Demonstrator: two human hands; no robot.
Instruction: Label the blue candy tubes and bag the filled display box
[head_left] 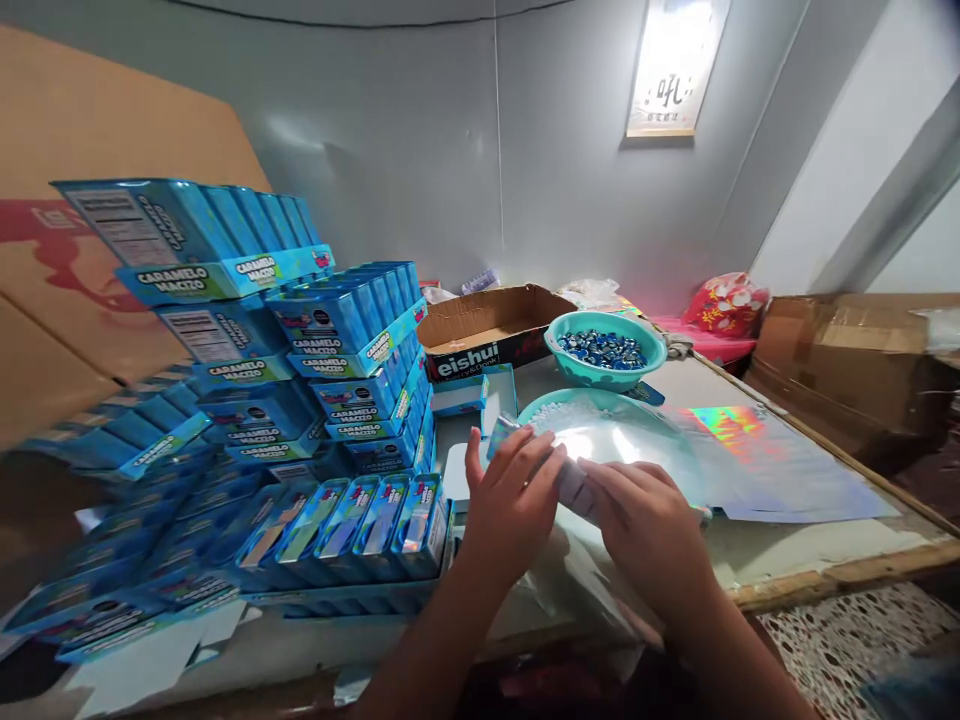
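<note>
My left hand (pixel 510 500) and my right hand (pixel 645 520) meet over the table's near middle, fingers curled around a small shiny holographic box (pixel 574 482) held between them. Just behind the hands lies a teal bowl (pixel 544 402) of small white pellets, partly covered by a holographic sheet. To the left, a row of blue candy boxes (pixel 352 525) lies flat, their windows facing up.
A tall stack of blue "Caramelo Macizo" boxes (pixel 300 330) fills the left. Behind sit an open cardboard box (pixel 487 335) and a teal colander of blue glass beads (pixel 606 350). Holographic sheets (pixel 772 455) cover the right. Cardboard cartons (pixel 847 360) stand far right beyond the table's edge (pixel 840 575).
</note>
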